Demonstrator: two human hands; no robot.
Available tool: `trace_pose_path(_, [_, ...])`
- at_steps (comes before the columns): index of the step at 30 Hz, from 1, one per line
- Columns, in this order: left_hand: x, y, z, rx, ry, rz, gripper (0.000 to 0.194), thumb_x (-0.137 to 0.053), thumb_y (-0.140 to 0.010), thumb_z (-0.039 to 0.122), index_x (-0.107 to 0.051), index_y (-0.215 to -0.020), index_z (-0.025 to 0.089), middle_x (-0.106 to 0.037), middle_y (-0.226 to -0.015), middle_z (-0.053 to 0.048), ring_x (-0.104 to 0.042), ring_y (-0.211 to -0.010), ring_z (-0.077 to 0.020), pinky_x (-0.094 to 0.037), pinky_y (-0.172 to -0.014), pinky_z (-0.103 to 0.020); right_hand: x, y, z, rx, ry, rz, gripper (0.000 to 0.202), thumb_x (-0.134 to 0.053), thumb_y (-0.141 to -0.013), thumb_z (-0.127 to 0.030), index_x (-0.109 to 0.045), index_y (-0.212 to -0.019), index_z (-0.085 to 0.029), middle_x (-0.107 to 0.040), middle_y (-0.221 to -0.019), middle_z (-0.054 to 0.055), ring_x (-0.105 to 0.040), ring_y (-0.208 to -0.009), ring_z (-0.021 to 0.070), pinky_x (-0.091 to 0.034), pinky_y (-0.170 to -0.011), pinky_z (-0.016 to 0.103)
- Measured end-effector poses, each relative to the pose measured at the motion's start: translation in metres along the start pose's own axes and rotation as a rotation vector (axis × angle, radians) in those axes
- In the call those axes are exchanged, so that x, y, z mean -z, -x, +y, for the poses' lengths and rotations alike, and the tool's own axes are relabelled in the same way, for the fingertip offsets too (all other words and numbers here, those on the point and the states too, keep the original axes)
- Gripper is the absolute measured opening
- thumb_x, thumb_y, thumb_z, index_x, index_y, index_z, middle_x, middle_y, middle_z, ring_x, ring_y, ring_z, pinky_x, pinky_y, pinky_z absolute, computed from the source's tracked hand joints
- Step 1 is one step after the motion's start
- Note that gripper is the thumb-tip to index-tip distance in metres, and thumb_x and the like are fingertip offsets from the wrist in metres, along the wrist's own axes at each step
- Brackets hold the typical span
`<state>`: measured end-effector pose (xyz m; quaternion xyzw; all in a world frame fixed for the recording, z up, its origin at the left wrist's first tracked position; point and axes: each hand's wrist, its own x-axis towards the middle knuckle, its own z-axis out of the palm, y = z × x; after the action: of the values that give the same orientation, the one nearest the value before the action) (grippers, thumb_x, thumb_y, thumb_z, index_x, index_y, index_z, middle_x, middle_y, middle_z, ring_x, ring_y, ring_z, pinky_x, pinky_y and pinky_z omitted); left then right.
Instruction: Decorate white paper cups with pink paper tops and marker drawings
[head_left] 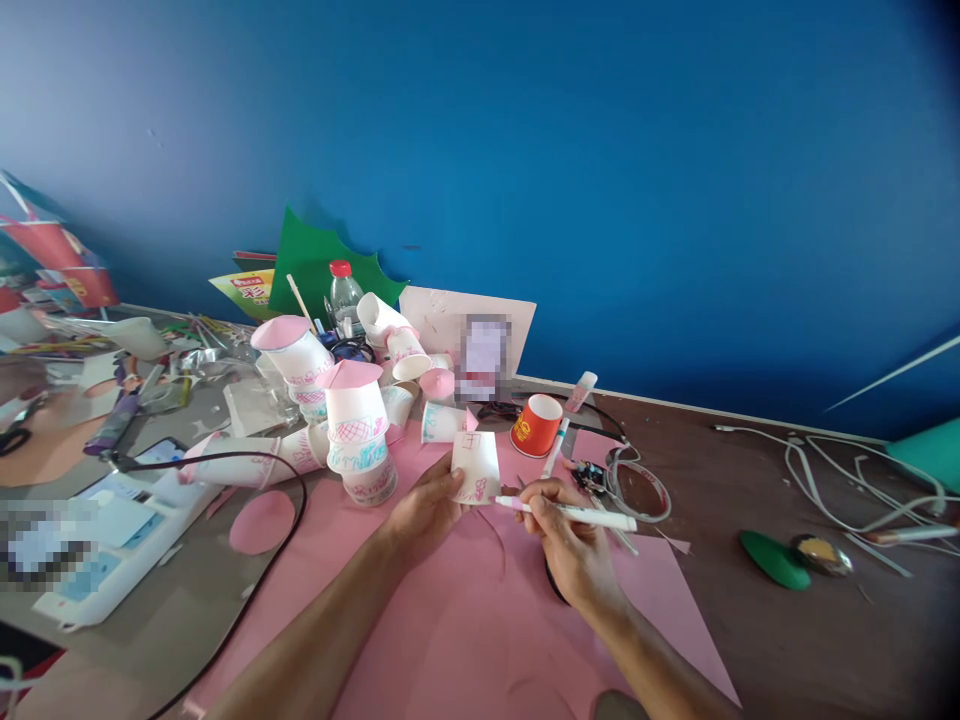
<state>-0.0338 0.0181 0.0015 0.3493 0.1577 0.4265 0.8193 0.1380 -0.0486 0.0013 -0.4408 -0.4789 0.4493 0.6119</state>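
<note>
My left hand [426,515] is closed on a small white paper cup [478,465] with pink line drawings, a window-like box near its top and scribbles low down. My right hand [574,550] grips a white marker [592,516], its pink end pointing left at the cup's lower right edge. Whether the tip touches the cup I cannot tell. Left of my hands stands a stack of decorated paper cups [357,455] topped by a pink paper cone [349,375]. A red paper cup [535,426] is just beyond my right hand.
Pink paper [450,630] lies beneath my hands. More decorated cups [291,358] and a clear bottle with a red cap [345,295] stand behind. A phone [484,355] leans near the blue wall [570,180]. A black cable [292,530] crosses the left; white cables [832,490] lie right.
</note>
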Motion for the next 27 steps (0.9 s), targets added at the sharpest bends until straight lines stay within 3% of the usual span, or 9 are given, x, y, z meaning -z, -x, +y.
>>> trace_pose_path(11, [-0.0021,0.0004,0.0008,-0.005,0.015,-0.009,0.037,-0.063,-0.085,0.026,-0.062,-0.120,0.016,-0.070,-0.108,-0.010,-0.064,-0.103,-0.0264,-0.043,-0.093,-0.036,0.0001,0.0001,0.0009,0.014,0.007,-0.027,0.018,-0.057,-0.091,-0.038,-0.066,-0.083,-0.025,-0.053,-0.064,-0.002,-0.049,-0.062,0.0149,-0.041,-0.066,0.030])
trace_pose_path(27, [-0.0026,0.0008,0.0018,-0.004,0.001,0.019,0.037,-0.063,-0.085,0.026,-0.062,-0.120,0.016,-0.068,-0.109,-0.010,-0.061,-0.104,-0.0259,-0.043,-0.090,-0.035,-0.0050,-0.0002,-0.0072,0.055,0.063,0.031,0.018,-0.059,-0.090,-0.037,-0.066,-0.081,-0.023,-0.056,-0.064,-0.003,-0.054,-0.063,0.0134,-0.044,-0.064,0.025])
